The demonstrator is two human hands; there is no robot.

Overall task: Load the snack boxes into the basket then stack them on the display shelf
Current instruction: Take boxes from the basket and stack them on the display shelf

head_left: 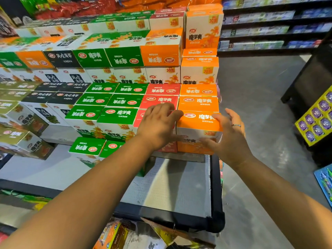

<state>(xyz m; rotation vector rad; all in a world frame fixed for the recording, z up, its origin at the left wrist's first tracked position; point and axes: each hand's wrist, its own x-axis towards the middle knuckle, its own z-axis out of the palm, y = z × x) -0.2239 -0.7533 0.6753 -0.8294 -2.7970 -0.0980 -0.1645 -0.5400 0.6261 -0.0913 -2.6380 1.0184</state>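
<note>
An orange snack box (198,124) stands at the front right corner of the stepped display shelf (179,186), on top of another orange box. My left hand (158,125) presses against its left side and lies partly over the red box (158,100) beside it. My right hand (229,137) wraps the box's right front corner, thumb across the white front face. Rows of green boxes (116,114), red, orange and black boxes rise in tiers behind. No basket can be made out.
Bare grey shelf surface lies in front of the boxes, framed by a black edge (216,194). An aisle of grey floor (260,105) runs on the right, with dark shelving (269,24) behind and a yellow rack of purple items (316,119) at far right. Packets lie below the shelf edge.
</note>
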